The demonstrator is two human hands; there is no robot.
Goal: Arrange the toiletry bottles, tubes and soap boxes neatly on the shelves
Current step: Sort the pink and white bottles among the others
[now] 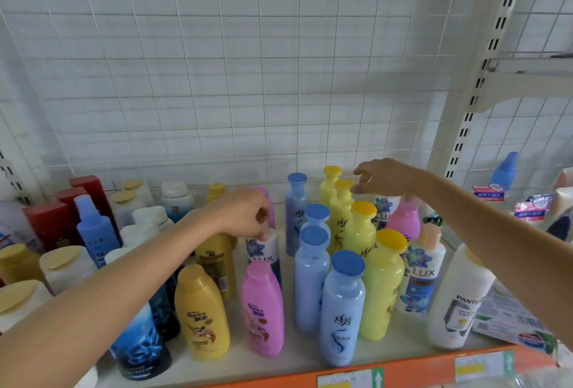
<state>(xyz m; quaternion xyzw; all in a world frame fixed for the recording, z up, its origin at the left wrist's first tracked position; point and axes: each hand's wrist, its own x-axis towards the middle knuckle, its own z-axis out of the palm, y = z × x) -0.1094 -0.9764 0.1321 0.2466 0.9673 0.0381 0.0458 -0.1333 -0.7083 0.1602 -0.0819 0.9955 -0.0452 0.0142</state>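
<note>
This is a shop aisle. A retail shelf [310, 363] with an orange price strip [403, 370] carrying paper labels [350, 379] holds many duplicate shampoo bottles [342, 307] in rows. Behind stands a white wire grid back panel [248, 62], and a slotted metal upright [483, 84] carries the shelf brackets.

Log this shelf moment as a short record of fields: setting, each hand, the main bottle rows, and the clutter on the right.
setting: shelf with an orange front edge, wire grid backing
left hand: fingertips pinching the cap of a white LUX bottle
right hand: open, above the back yellow bottles, holding nothing
blue row: blue bottles upright, front to back
yellow row: beside the blue row, upright
front left: yellow Rejoice bottle and pink Rejoice bottle side by side
right clutter: Pantene bottle, flat packets
</note>
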